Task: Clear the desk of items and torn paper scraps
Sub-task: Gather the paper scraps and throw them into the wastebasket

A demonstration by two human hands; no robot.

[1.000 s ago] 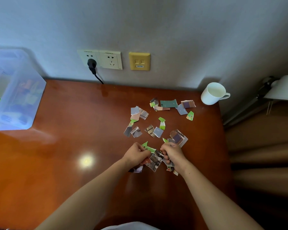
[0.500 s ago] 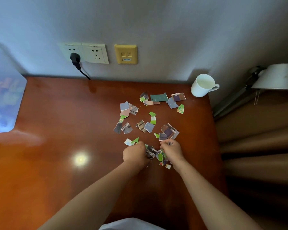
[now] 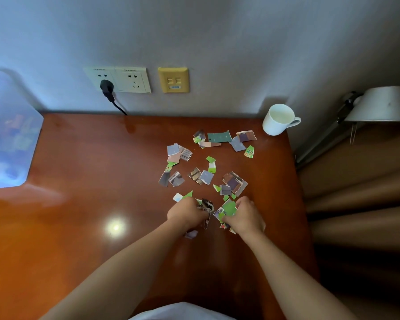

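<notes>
Left to right across one glossy reddish-brown wooden desk (image 3: 79,181): one translucent plastic storage box (image 3: 9,135) at the left edge. On the wall behind, one white double socket (image 3: 125,79) with one black plug (image 3: 106,86), then one yellow wall plate (image 3: 173,79). Roughly two dozen loose torn colour-printed paper scraps (image 3: 206,177) strewn right of centre. Two bare hands at the pile's near edge: left hand (image 3: 186,213) curled round a clutch of scraps, right hand (image 3: 246,215) gripping more, green piece (image 3: 229,207) uppermost. One white ceramic mug (image 3: 278,120) at the far-right corner, one white lamp shade (image 3: 383,103) beyond. Against half a second earlier: more green showing in the right grip, one pale scrap (image 3: 191,234) newly visible beneath the left wrist.
</notes>
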